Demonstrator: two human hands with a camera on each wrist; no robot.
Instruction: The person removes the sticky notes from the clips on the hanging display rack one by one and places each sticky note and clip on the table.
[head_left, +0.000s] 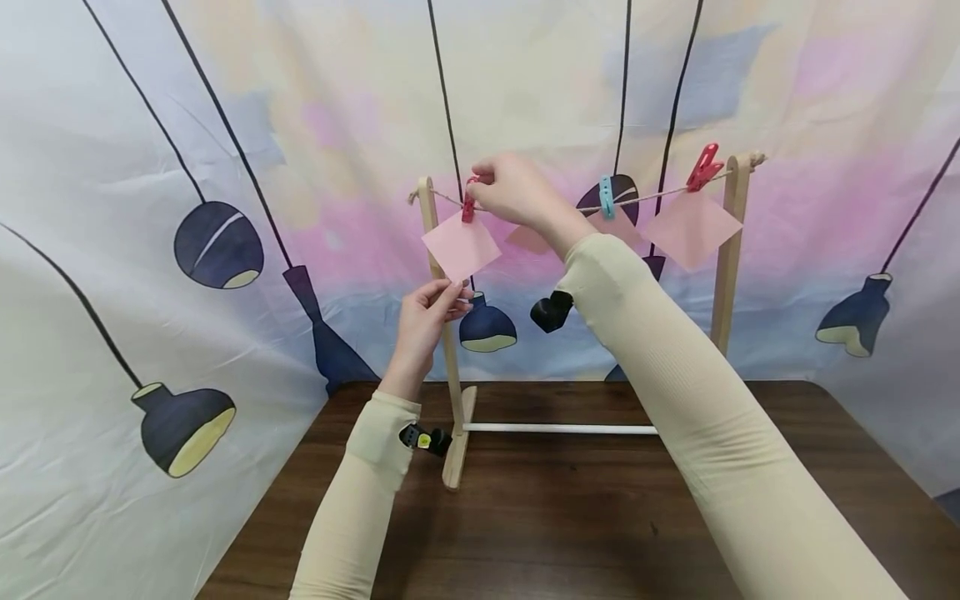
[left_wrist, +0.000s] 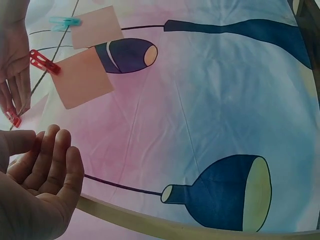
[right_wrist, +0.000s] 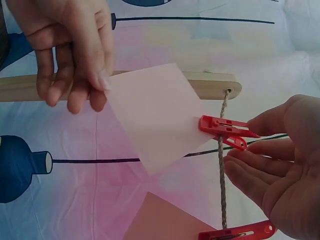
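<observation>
My right hand (head_left: 517, 192) pinches red clothespin (head_left: 468, 210) on pink paper square (head_left: 461, 246), left end of twine (head_left: 648, 199); left hand (head_left: 426, 323) pinches lower corner. Left wrist view adds another red clothespin (left_wrist: 45, 62), hidden in head view. Dark wood-grain tabletop (head_left: 555, 508), lamp-print backdrop (head_left: 525, 92).

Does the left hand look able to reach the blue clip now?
Probably not directly: the left hand pinches a pink paper by its lower corner, and the right arm appears to cross its way to the blue clip.
</observation>
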